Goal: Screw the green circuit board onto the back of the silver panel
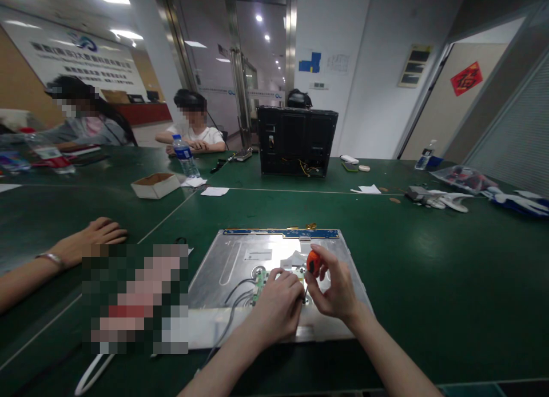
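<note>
A flat metal display panel (240, 271) lies face down on the green table in front of me, with a blue circuit strip (281, 233) along its far edge. My right hand (337, 288) grips a small screwdriver with an orange handle (313, 262), its tip pointing down at the panel. My left hand (277, 305) rests on the panel beside a small green board (259, 282), fingers curled by the screwdriver tip. Grey wires (234, 297) run from that board toward me.
Another person's hand (92, 237) with a bracelet rests on the table at my left. A black monitor housing (295, 141), a cardboard box (155, 185), a water bottle (185, 155) and scattered parts (433, 198) lie farther back. Two people sit at the far left.
</note>
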A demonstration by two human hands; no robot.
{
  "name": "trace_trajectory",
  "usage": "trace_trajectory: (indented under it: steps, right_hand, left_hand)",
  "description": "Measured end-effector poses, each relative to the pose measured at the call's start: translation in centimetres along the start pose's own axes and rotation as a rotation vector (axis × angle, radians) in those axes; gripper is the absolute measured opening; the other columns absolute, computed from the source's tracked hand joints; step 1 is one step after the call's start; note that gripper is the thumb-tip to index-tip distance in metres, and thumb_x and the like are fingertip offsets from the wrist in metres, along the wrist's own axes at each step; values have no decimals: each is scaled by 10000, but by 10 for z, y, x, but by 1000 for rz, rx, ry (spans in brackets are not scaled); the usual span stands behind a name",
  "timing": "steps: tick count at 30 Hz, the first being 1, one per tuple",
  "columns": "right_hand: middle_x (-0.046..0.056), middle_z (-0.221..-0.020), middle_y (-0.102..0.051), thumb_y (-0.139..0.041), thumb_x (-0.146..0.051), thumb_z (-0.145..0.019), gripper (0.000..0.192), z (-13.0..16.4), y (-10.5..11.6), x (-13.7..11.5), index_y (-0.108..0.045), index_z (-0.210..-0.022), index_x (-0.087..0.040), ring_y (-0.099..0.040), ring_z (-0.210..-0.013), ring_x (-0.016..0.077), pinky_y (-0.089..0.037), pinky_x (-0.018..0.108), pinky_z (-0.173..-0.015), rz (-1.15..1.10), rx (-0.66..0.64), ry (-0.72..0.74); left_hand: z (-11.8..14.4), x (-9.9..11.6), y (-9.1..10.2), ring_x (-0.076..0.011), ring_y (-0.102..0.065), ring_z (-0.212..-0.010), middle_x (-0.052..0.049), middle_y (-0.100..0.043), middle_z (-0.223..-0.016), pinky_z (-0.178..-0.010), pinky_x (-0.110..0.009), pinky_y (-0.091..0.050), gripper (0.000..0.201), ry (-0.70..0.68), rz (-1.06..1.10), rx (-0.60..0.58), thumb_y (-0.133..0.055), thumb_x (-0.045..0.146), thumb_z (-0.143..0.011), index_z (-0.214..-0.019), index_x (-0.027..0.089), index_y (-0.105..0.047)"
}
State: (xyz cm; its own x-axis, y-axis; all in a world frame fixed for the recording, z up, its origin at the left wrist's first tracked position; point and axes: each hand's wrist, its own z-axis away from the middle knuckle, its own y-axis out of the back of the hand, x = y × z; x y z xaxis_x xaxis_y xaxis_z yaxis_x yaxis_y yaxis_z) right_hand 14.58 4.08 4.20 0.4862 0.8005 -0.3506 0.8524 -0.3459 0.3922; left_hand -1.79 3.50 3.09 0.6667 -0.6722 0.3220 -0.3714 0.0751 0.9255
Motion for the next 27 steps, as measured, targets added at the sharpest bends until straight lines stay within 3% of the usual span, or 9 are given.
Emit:
trace_trajectory:
  steps: [27]
  right_hand:
    - [-17, -748, -588, -569, -190, -853, 491, 1, -2, 5, -384, -1307, -215, -490, -514, 97, -437, 209, -459, 34, -5, -6]
  left_hand:
    - [0, 0, 1, -248, -580, -963, -71, -666, -953, -956, -437, -352, 175, 3, -1, -14, -506, 123, -792, -906, 201, -614]
